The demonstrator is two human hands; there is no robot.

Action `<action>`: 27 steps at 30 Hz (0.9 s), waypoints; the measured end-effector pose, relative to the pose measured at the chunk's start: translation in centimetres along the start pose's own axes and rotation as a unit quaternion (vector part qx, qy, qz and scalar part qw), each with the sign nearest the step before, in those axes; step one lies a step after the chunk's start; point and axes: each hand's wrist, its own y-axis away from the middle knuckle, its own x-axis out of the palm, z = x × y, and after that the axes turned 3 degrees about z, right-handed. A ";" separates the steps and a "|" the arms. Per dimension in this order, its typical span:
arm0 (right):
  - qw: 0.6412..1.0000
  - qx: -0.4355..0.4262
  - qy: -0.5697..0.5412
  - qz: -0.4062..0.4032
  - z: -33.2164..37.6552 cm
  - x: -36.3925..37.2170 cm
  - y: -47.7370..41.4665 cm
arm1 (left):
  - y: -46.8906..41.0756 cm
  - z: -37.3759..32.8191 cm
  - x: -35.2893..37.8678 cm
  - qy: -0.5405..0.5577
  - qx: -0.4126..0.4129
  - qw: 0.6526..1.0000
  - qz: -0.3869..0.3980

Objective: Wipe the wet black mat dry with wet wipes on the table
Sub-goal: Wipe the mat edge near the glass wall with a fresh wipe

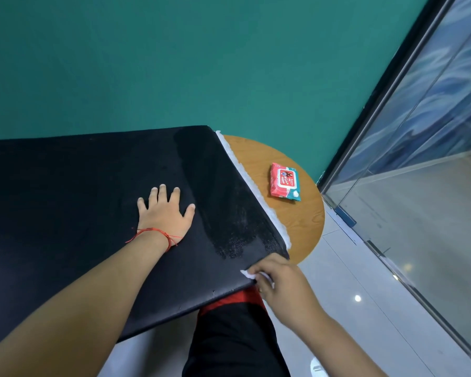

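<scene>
A large black mat (79, 191) covers most of the round wooden table (305, 219) and overhangs its near edge. A darker damp band with a speckled patch runs along the mat's right side. My left hand (165, 213) lies flat on the mat, fingers spread, a red string at the wrist. My right hand (276, 278) is at the mat's near right corner, pinching a small white wipe (248, 274) against the edge. A red and teal wet wipes pack (284, 181) lies on the bare wood to the right of the mat.
A white fringe (252, 186) runs along the mat's right edge. A teal wall rises behind the table. A glass partition (424, 186) with a dark frame stands at the right. Pale floor tiles and my dark-trousered leg (234, 341) are below the table edge.
</scene>
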 end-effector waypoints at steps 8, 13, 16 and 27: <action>1.000 -0.027 -0.014 0.002 2.6 2.2 -3.3 | -0.6 1.8 -2.4 0.124 0.026 0.987 0.100; 0.993 0.086 0.058 -0.061 -0.4 -1.1 -7.4 | 1.4 6.4 -2.8 0.144 0.072 0.987 0.027; 0.992 0.088 0.069 -0.061 0.4 -0.5 -6.5 | 2.7 9.3 -2.9 0.108 0.076 0.991 -0.014; 0.999 -0.007 0.023 -0.040 2.2 1.6 -2.3 | 5.4 16.6 -3.2 0.046 0.042 0.996 -0.060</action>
